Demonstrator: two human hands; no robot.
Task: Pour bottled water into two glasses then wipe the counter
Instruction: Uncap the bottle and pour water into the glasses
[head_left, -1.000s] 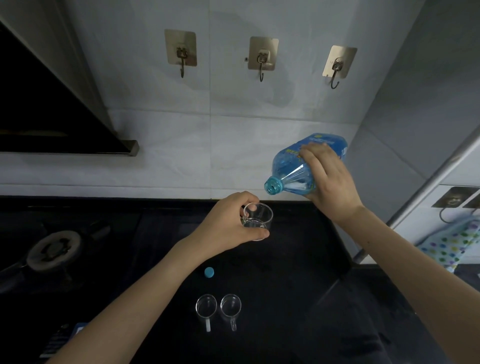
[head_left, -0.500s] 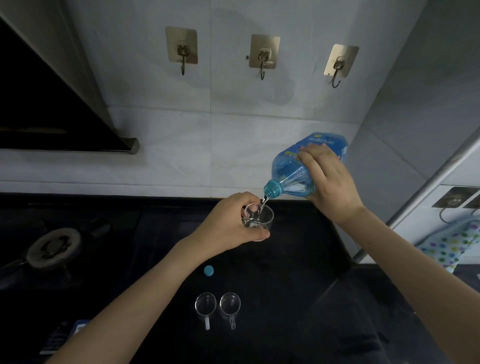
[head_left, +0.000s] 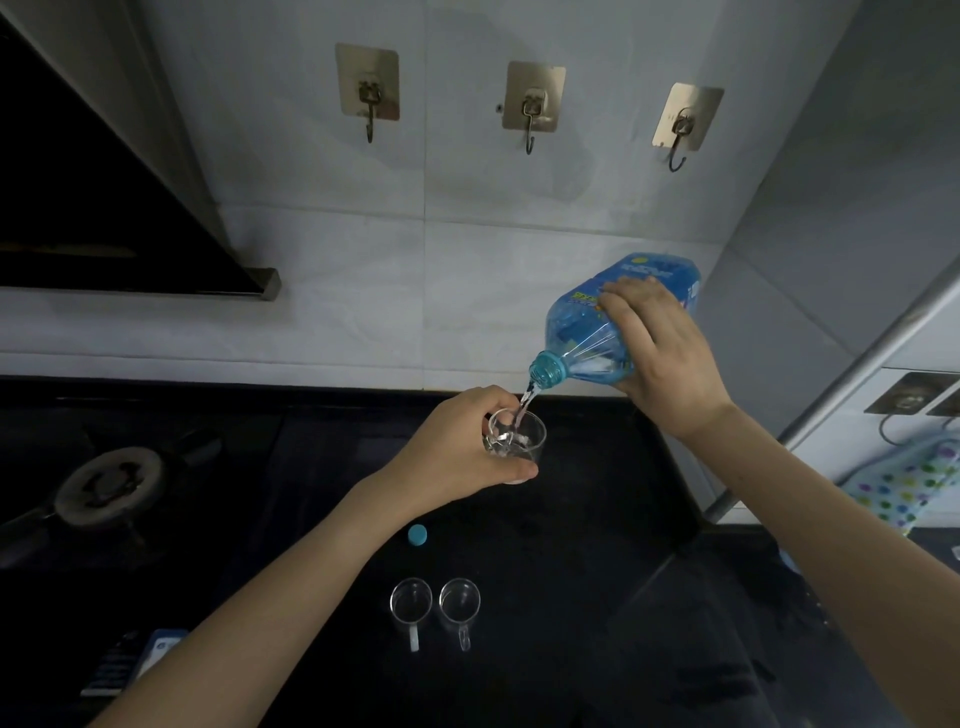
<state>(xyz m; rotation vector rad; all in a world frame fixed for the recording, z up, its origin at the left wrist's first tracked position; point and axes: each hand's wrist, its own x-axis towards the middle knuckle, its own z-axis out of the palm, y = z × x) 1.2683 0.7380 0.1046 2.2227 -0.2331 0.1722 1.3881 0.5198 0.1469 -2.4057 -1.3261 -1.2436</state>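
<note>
My right hand (head_left: 662, 358) grips the tilted bottle (head_left: 587, 332), filling glass 1 (head_left: 519, 436) clasped in my left hand (head_left: 462, 447); next, level the bottle before overflow

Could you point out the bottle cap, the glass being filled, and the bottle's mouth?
bottle cap (head_left: 417, 535), head view, on its blue top.
glass being filled (head_left: 527, 441), head view, on its clear side wall.
bottle's mouth (head_left: 546, 370), head view, on the threaded blue neck.

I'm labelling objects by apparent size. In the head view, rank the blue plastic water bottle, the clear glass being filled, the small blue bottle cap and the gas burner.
1. Blue plastic water bottle
2. Gas burner, looks close to the bottle; unsure
3. Clear glass, partly hidden by the left hand
4. Small blue bottle cap
</note>
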